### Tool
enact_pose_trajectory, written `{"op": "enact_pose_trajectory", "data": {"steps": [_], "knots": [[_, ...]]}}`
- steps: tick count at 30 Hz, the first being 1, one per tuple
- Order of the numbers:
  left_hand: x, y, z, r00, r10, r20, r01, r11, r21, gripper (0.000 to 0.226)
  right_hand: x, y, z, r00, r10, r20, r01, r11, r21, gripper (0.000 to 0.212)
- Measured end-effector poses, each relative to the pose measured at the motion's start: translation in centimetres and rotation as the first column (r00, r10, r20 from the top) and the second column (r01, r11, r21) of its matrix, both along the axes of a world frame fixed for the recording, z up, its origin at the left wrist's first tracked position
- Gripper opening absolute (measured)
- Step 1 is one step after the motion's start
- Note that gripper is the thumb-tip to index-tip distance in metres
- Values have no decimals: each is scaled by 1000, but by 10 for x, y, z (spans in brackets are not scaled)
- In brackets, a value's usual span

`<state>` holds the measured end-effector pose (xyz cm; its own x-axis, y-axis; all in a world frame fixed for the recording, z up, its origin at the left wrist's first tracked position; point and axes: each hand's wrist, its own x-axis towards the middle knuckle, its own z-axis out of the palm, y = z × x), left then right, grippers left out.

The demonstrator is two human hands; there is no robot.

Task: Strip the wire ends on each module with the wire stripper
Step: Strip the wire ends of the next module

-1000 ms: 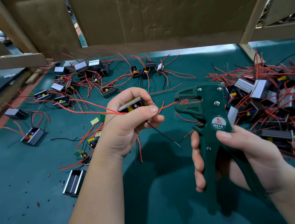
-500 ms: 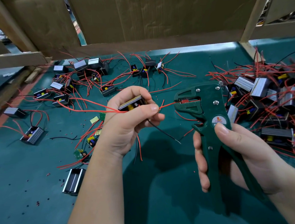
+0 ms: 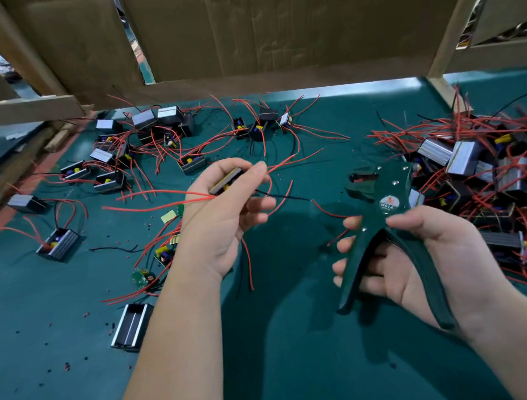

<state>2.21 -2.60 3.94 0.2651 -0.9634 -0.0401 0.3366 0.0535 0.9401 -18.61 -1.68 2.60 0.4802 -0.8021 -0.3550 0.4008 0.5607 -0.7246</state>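
1. The left hand (image 3: 222,215) grips one module (image 3: 226,181), held left of the wire stripper (image 3: 393,186) and apart from it. Thumb and forefinger also pinch a red wire (image 3: 281,163).
2. The right hand (image 3: 424,250) is wrapped around the wire stripper, whose handles are spread, so its jaws look ready for a wire.
3. A black wire (image 3: 287,197) sticks out of the left hand, its tip just short of the stripper's head. It is probably the nearest end to strip.
4. To do this well, pinch one wire close to its end and feed only the tip straight into the jaws. Keep the other wires out, squeeze fully, then let go.
5. Hold the module steady so the pull does not strain the wire where it joins the module.
6. Counts: one stripper and one module in hand, with one black wire and several red ones.
7. A heap of modules (image 3: 473,164) lies right of the stripper, too tangled to count. Over a dozen lie scattered far to its left.
8. Left of the stripper and nearer the person lie one empty metal case (image 3: 132,328) and two bare boards (image 3: 142,277).
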Motion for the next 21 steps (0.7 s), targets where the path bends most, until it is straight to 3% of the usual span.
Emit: {"op": "enact_pose_trajectory", "data": {"steps": [3,8,16,21], "knots": [[-1,-1,-1,994,-25,-108,24,1000,-8,29,-1,-1,-1,996,32,79,-39,995,91,89],[0,-2,-5,984,-17,-180,19,1000,6,30,0,1,-3,993,84,80,-96,981,166,84],[-1,0,-2,979,-20,-203,19,1000,-8,28,7,12,0,984,168,52,-166,985,-42,41],[-4,3,-1,980,-105,-166,84,988,-131,30,5,13,0,966,229,122,-217,971,-101,73]]}}
